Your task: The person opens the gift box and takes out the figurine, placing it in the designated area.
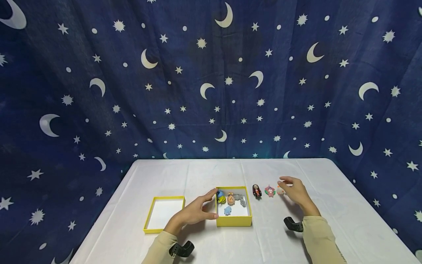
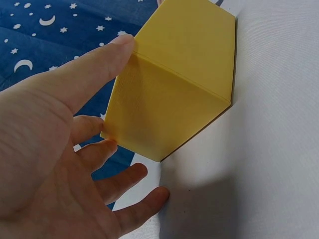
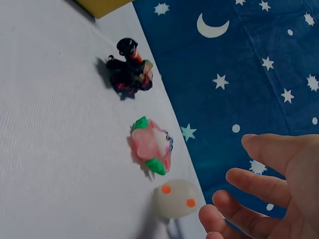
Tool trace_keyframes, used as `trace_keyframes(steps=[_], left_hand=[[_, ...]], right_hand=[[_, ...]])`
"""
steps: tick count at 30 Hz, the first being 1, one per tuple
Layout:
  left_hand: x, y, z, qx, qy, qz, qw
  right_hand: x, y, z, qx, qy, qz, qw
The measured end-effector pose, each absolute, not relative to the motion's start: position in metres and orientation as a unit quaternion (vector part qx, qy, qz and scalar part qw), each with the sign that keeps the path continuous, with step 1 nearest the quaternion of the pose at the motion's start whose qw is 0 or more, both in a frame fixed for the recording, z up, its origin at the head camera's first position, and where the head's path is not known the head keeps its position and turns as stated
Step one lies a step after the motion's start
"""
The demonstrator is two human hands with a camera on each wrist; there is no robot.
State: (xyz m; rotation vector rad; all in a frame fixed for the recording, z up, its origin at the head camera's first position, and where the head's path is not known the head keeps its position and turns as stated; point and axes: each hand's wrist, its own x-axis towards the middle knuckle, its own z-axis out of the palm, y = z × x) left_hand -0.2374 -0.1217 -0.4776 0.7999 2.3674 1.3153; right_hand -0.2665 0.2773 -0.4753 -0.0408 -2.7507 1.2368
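A yellow box [image 1: 234,221] with a white inside holds several small figures, among them a blue-and-yellow one [image 1: 221,198], an orange-brown one [image 1: 230,199], a grey one [image 1: 242,201] and a light blue one [image 1: 227,210]. My left hand [image 1: 194,211] spreads thumb and fingers along the box's left side, touching its edges. On the table right of the box stand a dark-robed figure [image 3: 130,69], a pink figure with green parts [image 3: 149,144] and a whitish rounded figure with orange spots [image 3: 175,199]. My right hand [image 1: 296,191] hovers beside the whitish one, fingers loosely bent and apart from it.
A yellow-rimmed lid [image 1: 147,216], white inside, lies left of the box behind my left forearm. A white cloth covers the table [image 1: 270,238]. At its far edge hangs a dark blue curtain [image 1: 184,73] with moons and stars.
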Motion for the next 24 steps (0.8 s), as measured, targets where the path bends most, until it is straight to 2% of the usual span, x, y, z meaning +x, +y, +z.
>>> trace_keyframes(steps=[24], left_hand=[[-0.239,-0.122,-0.478,0.272,0.825,0.465,0.169]], right_hand=[[-0.264,0.245,-0.461,0.043,-0.909,0.409,0.077]])
